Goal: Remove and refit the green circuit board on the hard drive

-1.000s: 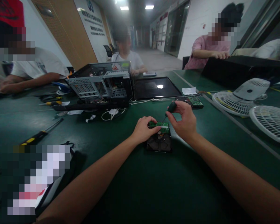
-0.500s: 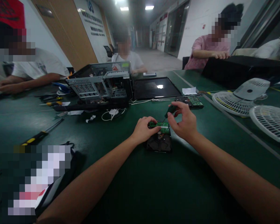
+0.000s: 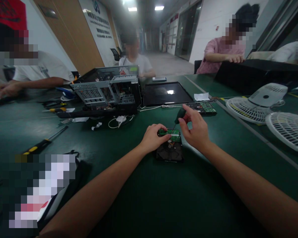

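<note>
A black hard drive with a green circuit board lies on the green table in front of me. My left hand grips its far left part, thumb over the board and fingers round the edge. In my right hand is a screwdriver with a dark green handle, pinched between thumb and fingers. The screwdriver slants down to the left, its thin shaft meeting the board beside my left fingertips. Exactly what the tip touches is too small to make out.
An opened computer case stands at the back left, beside a flat black panel. A second hard drive lies beyond my right hand. White fan parts are at right, another screwdriver at left. Several people sit around the table.
My right fingers have shifted on the screwdriver, the index finger now higher, and more of the handle shows. My left hand and the hard drive keep their place.
</note>
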### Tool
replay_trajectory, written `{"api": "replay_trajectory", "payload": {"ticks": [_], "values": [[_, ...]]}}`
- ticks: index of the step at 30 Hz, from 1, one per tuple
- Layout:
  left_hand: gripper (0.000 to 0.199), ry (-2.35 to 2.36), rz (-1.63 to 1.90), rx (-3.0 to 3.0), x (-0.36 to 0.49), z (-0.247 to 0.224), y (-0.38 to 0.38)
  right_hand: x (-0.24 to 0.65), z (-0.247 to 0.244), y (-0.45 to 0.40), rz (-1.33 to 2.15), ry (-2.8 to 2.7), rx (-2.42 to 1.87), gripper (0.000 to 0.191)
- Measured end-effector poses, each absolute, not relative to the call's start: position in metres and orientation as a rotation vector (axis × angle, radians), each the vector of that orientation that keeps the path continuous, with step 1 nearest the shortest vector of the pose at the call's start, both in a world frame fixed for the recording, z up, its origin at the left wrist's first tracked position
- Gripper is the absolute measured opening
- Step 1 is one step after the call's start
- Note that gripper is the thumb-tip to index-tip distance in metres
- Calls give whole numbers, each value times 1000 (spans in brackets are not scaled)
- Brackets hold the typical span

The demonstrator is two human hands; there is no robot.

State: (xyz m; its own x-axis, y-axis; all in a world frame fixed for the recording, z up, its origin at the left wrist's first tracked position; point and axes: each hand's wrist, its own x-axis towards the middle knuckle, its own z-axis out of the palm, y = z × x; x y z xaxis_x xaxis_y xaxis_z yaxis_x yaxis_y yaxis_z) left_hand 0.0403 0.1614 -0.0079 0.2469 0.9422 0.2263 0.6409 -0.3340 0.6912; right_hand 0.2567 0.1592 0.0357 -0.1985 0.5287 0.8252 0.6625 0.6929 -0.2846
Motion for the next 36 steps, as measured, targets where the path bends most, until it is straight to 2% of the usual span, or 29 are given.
{"api": "replay_trajectory", "payload": {"ticks": [7,23,36], "values": [[29,1439,885,2070,40,-9,161,257,39,159,-209,-1812,-974,47],[29,1441,885,2073,40,-11,163,255,24,166,32,-1712,-851,45],[30,1442,875,2071,40,-9,162,258,24,165,-172,-1758,-897,49]]}}
